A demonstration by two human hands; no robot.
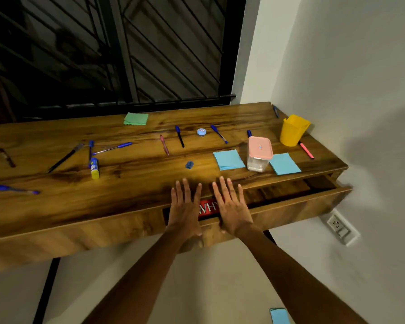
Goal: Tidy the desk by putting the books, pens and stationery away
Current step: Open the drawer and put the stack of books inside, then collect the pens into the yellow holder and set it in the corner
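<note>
At the desk's front edge, over the part-open drawer [290, 202], my left hand [185, 211] and right hand [232, 209] lay flat, fingers straight and spread, gripping nothing; whether they pressed the drawer front or just hovered over it I couldn't tell. A red book [208, 208] showed between them inside the drawer, white letters on its cover, so I judged the books done or nearly, since none sat on the desk [138, 183]. Nearly everything else was left. Pens were scattered across the top: a blue pen [12, 189] near the left front, a black pen [64, 158], another blue pen [114, 148], a pink pen [164, 145], a dark pen [180, 136], more toward the back right. The yellow cup [294, 130] stood at the right end, with a pink marker [306, 150] lying just beside its base; whether the cup held anything I couldn't tell. Glue stick [94, 168] lay untouched, as did the small blue clip [189, 164] and round tub [201, 132]. Blue note pads [228, 159] [284, 163] flanked the pink-lidded box [258, 154]; a green pad [136, 119] sat at the back. One blue sheet [279, 316] lay on the floor. Rough call: early stage, pens and stationery all pending.
</note>
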